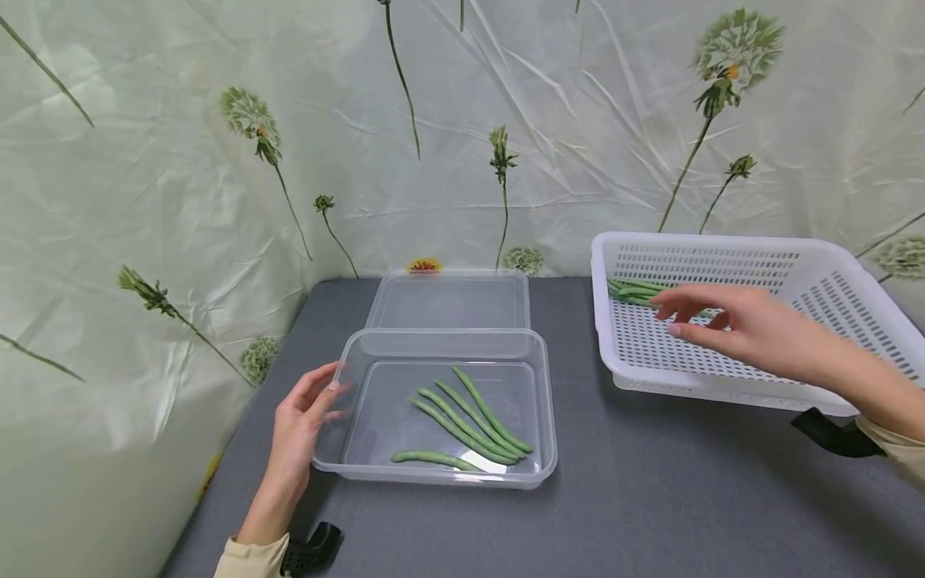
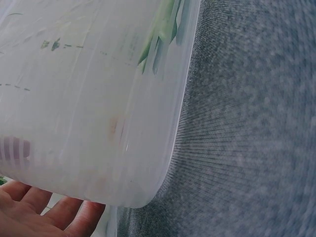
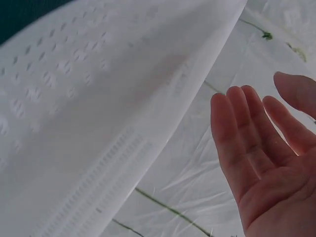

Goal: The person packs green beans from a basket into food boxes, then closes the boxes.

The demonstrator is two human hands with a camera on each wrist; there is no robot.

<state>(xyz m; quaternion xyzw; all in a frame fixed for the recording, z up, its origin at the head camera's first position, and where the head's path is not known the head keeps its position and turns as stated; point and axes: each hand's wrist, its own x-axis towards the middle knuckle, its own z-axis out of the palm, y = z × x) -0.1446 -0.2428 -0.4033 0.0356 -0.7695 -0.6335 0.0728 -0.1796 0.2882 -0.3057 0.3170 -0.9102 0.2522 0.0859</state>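
A clear plastic container [image 1: 543,401] sits on the grey table and holds several green beans [image 1: 470,417]. My left hand [image 1: 307,409] rests against its left wall with fingers relaxed; in the left wrist view the fingers [image 2: 47,212] lie beside the container's corner [image 2: 143,195]. A white perforated basket [image 1: 795,265] stands at the right with a few green beans [image 1: 632,291] in its far left corner. My right hand [image 1: 711,317] hovers open over the basket, just right of those beans, holding nothing. The right wrist view shows the open palm [image 3: 266,158] next to the basket wall [image 3: 98,98].
The container's clear lid [image 1: 450,301] lies flat behind it. A wrinkled floral backdrop [image 1: 181,160] encloses the table at the back and left. Bare grey tabletop [image 1: 650,498] spreads in front of the container and basket.
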